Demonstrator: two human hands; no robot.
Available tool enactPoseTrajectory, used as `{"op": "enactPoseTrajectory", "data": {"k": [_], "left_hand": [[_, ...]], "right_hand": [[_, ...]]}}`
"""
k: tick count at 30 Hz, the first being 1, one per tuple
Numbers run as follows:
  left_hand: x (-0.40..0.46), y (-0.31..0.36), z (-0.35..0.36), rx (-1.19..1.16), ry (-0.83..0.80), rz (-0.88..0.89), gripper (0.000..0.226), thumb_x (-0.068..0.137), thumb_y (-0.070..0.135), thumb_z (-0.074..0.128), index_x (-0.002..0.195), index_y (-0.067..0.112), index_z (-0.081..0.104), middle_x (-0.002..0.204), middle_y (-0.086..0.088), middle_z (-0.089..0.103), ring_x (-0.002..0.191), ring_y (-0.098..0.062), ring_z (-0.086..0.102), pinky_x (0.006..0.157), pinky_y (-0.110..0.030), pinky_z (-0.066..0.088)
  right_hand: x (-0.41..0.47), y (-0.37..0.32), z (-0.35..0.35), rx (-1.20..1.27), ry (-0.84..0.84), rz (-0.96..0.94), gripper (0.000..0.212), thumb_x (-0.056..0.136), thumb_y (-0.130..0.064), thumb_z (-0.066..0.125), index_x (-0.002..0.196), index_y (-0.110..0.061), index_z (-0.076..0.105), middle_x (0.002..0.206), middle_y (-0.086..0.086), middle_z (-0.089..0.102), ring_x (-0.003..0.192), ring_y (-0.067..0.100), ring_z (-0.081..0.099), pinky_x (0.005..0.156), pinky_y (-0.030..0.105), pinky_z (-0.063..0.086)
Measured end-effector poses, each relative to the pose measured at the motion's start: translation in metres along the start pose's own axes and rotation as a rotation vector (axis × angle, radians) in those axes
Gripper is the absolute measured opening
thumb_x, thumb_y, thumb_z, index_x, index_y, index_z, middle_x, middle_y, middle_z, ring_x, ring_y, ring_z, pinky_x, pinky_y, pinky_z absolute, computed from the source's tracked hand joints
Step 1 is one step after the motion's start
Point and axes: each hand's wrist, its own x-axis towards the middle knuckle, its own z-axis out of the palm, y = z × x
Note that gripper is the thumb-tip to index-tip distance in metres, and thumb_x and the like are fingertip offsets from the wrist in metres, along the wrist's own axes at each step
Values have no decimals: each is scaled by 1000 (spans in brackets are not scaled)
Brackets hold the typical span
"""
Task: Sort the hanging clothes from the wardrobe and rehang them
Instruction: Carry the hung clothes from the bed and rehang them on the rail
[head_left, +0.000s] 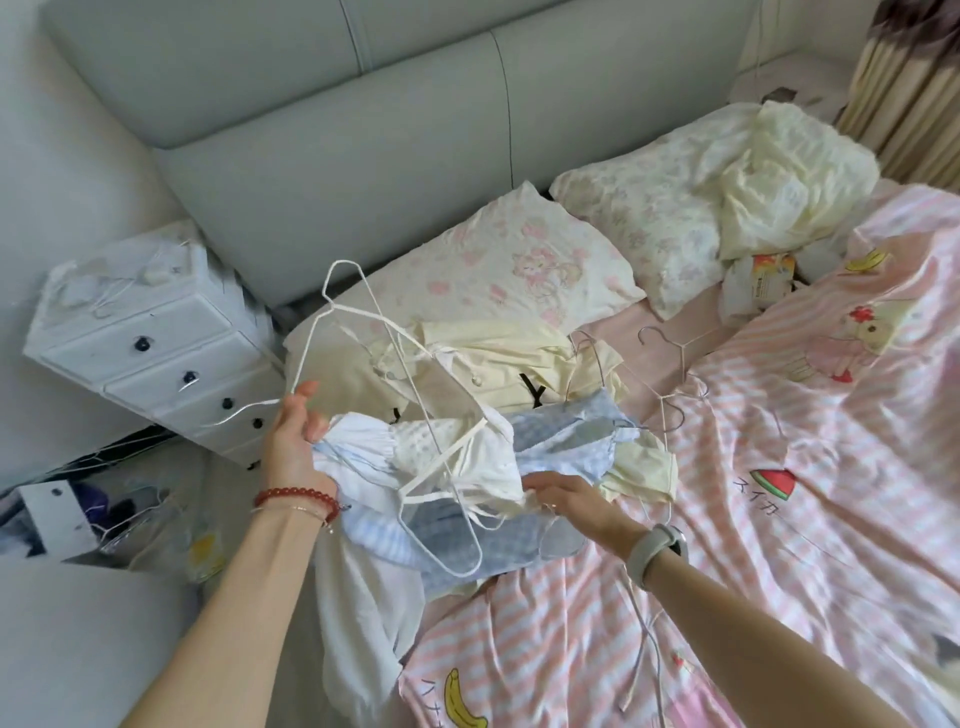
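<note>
A pile of light clothes lies on the bed: a white garment (457, 467), a blue checked one (566, 441) and pale yellow ones (498, 369). My left hand (293, 441) grips the white and blue fabric at the pile's left side, and its fingertips hold the end of a white wire hanger (363, 312) that stands up over the clothes. My right hand (563, 496) rests on the pile's right side with fingers curled into the white cloth. More wire hangers (670, 358) lie on the sheet beyond the pile.
A pink striped duvet (779, 493) covers the bed's right. Two pillows (519, 265) and a crumpled yellow cloth (779, 176) lie against the grey headboard (363, 156). A white drawer unit (150, 343) stands at the left, with clutter on the floor below.
</note>
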Motion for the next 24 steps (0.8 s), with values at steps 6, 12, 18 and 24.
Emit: {"op": "enactPoseTrajectory", "data": {"k": [6, 12, 18, 24], "left_hand": [[-5, -10, 3, -72, 55, -66, 25, 101, 26, 32, 88, 23, 53, 39, 16, 33, 49, -2, 34, 67, -17, 34], [-3, -8, 13, 98, 42, 5, 27, 102, 25, 28, 88, 24, 51, 37, 15, 42, 42, 3, 42, 64, -18, 36], [-3, -8, 16, 204, -26, -12, 25, 100, 22, 35, 82, 20, 51, 40, 14, 43, 46, -3, 41, 64, -22, 34], [-7, -9, 10, 189, 33, -22, 29, 101, 19, 30, 76, 17, 45, 38, 13, 42, 41, -2, 40, 60, -22, 33]], "right_hand": [[-9, -13, 10, 112, 27, -44, 22, 90, -14, 55, 110, -5, 59, 85, 5, 59, 74, 15, 54, 68, 32, 46], [1, -72, -26, 269, 372, -233, 12, 89, -5, 54, 87, 6, 60, 64, 7, 51, 57, 13, 50, 50, 19, 45], [6, -134, -4, 114, 186, -412, 6, 87, -3, 58, 92, -3, 62, 66, -6, 52, 54, -4, 48, 51, 10, 37], [7, -117, 40, 224, -13, -371, 7, 89, -2, 55, 95, -4, 53, 72, 1, 54, 65, 8, 53, 62, 14, 41]]}}
